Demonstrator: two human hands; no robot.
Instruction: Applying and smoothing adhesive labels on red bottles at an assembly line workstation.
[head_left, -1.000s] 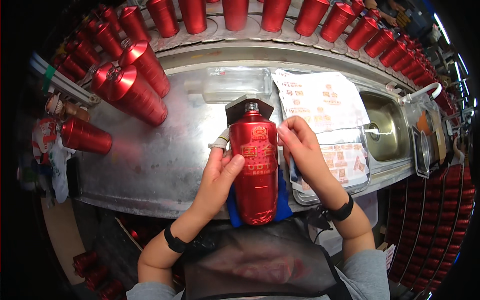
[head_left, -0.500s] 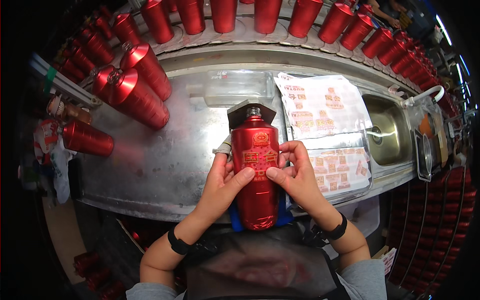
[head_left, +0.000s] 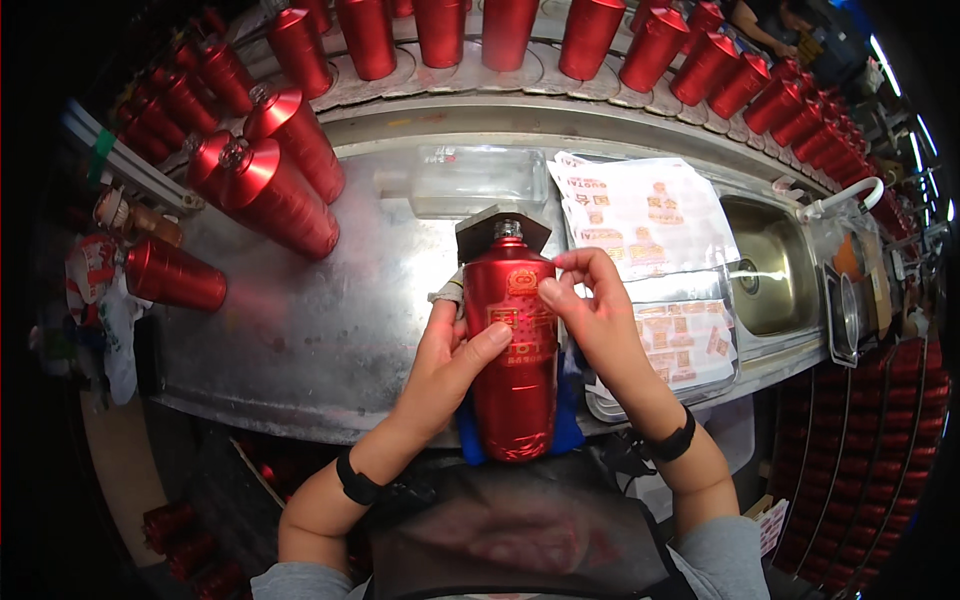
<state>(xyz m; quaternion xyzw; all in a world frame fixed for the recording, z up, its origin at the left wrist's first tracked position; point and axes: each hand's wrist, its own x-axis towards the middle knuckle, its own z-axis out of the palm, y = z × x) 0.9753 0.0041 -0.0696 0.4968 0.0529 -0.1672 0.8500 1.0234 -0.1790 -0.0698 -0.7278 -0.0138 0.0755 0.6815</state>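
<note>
Head view: a red bottle [head_left: 514,405] leans back in front of the person at the near edge of the metal surface [head_left: 290,350], neck away, with gold lettering [head_left: 521,318] on its face. The left hand [head_left: 448,355] grips its left flank, thumb pressed on the front. At the bottle's upper right edge, the right hand [head_left: 596,308] has thumb and forefinger drawn close together; whether they pinch a thin film cannot be told. The step in hand looks like working on the transfer print, the left hand steadying. The next move probably calls for a light, even pull or smoothing at that edge, without turning the bottle.

Behind the neck stands a dark angled plate [head_left: 478,235]; blue cloth [head_left: 567,430] shows beneath the bottle. Beyond lies a clear rectangular bottle [head_left: 478,182], with printed transfer sheets [head_left: 650,215] to its right, then a sink [head_left: 775,265]. Three red bottles [head_left: 290,205] stand at far left; more line the conveyor [head_left: 410,65].
</note>
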